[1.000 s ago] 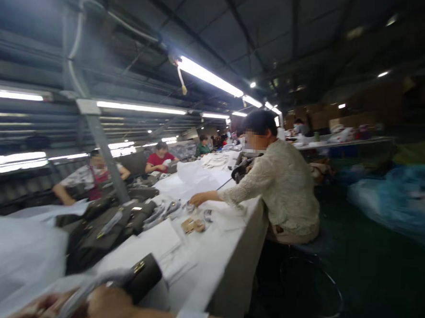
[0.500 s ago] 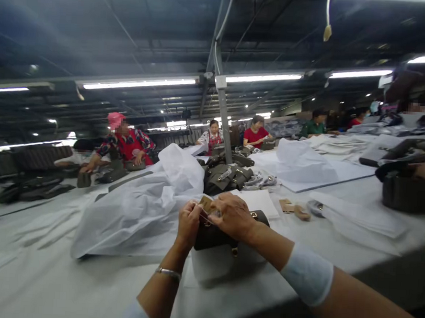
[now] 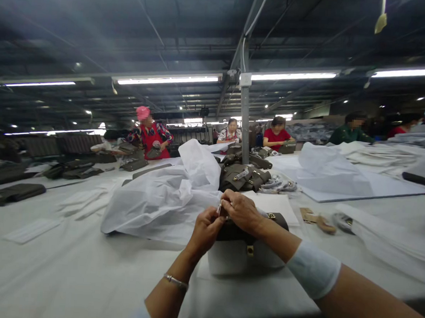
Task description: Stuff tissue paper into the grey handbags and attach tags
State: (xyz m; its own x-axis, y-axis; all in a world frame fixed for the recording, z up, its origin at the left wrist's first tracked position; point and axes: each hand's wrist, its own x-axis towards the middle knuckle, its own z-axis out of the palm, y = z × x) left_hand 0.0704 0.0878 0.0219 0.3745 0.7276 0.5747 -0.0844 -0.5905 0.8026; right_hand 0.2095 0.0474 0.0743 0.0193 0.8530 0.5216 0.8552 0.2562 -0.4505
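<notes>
My left hand (image 3: 205,227) and my right hand (image 3: 241,210) meet over a small dark olive handbag (image 3: 262,229) that stands on the white table (image 3: 65,270). Both hands pinch a small pale piece at the bag's top; I cannot make out what it is. The bag's lower part is wrapped in white paper (image 3: 242,259). A metal bangle sits on my left wrist and a white band on my right forearm.
A crumpled white paper heap (image 3: 163,199) lies just behind the hands. A pile of dark bags (image 3: 243,175) sits by a metal post (image 3: 244,118). Brown tags (image 3: 311,217) lie to the right. Several people work across the table.
The view swung left from a seated person on the right to my own hands. The brown tag seen between my fingers half a second ago no longer shows; my hands pinch closer together.
</notes>
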